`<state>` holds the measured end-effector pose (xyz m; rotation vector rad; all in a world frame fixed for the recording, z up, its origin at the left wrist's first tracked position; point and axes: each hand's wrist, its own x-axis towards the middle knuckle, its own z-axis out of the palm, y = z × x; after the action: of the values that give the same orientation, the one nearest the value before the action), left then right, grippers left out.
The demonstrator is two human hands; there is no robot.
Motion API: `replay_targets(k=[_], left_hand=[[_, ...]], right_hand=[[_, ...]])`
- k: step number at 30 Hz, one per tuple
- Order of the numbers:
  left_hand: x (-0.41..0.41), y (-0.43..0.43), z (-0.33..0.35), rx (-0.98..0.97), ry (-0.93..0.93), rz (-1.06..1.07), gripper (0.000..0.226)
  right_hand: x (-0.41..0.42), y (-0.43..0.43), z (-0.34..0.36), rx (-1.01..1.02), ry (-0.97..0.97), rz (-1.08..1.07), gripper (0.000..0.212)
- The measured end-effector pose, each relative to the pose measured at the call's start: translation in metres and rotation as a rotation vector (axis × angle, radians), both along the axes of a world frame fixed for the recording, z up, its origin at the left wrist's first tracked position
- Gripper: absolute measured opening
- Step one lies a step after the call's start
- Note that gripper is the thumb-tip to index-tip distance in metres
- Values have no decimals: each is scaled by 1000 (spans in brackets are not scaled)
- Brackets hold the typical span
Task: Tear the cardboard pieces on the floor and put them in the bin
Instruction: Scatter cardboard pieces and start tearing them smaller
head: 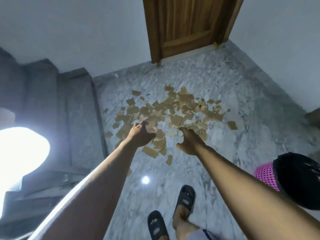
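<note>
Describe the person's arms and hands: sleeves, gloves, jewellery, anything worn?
Both forearms are bare up to the frame edge; no sleeves show. The left hand and right hand wear no gloves, and no watch, bracelet or ring is visible, though the image is soft. The only things seen worn are dark slide sandals with a small pale logo on the strap.

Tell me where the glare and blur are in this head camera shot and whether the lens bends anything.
Head view: a blown-out white glare patch washes out the left edge, and a small light reflection shines on the marble floor. The left hand and right hand over the cardboard pieces look soft; the wide lens bows the door.
</note>
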<state>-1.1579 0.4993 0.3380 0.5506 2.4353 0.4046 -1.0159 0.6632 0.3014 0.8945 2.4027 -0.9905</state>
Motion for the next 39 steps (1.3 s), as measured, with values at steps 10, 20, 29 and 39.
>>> replay_targets(k=[10, 20, 29, 39], left_hand=[[-73, -77, -233, -146, -116, 247, 76], [-100, -181, -582, -328, -216, 491, 78], [-115, -209, -788, -464, -138, 653, 58], [-130, -217, -805, -288, -69, 806, 73]], right_hand=[[-101, -40, -228, 9, -173, 125, 67], [-128, -64, -573, 64, -427, 108, 79], [-148, -97, -765, 323, -470, -85, 76], [-145, -83, -771, 204, -74, -345, 57]])
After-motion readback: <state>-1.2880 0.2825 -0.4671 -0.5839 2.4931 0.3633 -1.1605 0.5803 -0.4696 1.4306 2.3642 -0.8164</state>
